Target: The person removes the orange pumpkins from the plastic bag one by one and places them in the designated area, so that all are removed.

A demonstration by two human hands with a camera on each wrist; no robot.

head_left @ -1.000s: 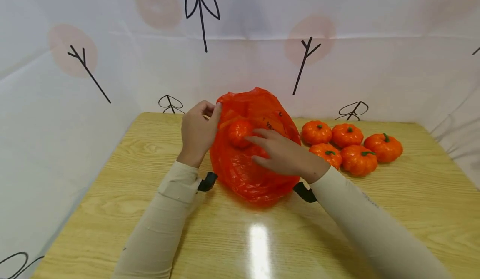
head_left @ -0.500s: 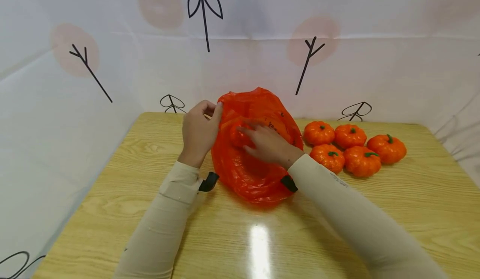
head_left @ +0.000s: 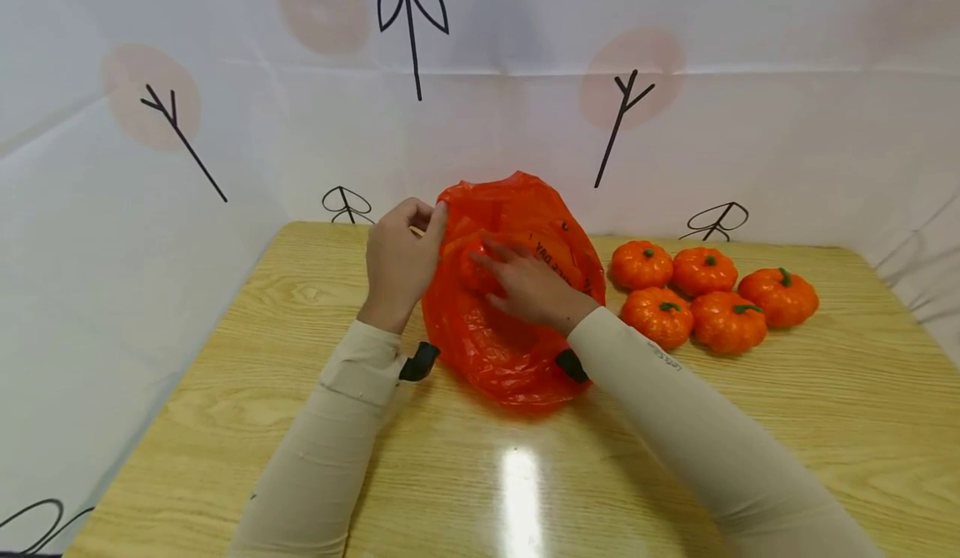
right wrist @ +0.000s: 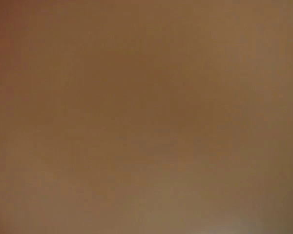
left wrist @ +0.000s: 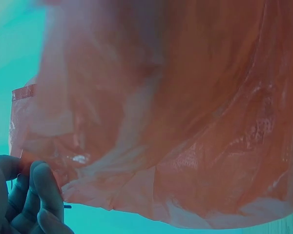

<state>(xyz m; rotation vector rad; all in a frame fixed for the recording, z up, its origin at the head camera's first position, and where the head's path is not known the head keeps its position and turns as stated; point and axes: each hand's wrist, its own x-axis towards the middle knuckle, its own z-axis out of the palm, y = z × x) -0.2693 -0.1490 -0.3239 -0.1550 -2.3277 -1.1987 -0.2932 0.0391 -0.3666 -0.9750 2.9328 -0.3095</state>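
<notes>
A thin red plastic bag (head_left: 517,379) with dark lettering lies mouth-up on the table. My left hand (head_left: 401,254) pinches its left rim between thumb and fingers; in the left wrist view, the fingertips (left wrist: 44,175) hold the film's edge. Inside the bag mouth sits a small orange pumpkin (head_left: 472,271), partly covered by my right hand (head_left: 532,285). The right fingers are extended and spread, reaching over the pumpkin. The right wrist view is only a brown blur.
Several orange pumpkins with green stems, such as the front one (head_left: 729,323), are grouped right of the bag on the wooden table (head_left: 300,291). A patterned white cloth (head_left: 480,125) hangs behind the table and along its sides.
My right hand has moved left and deeper into the bag, now covering more of the pumpkin. The left hand keeps its pinch on the rim. The view has shifted slightly.
</notes>
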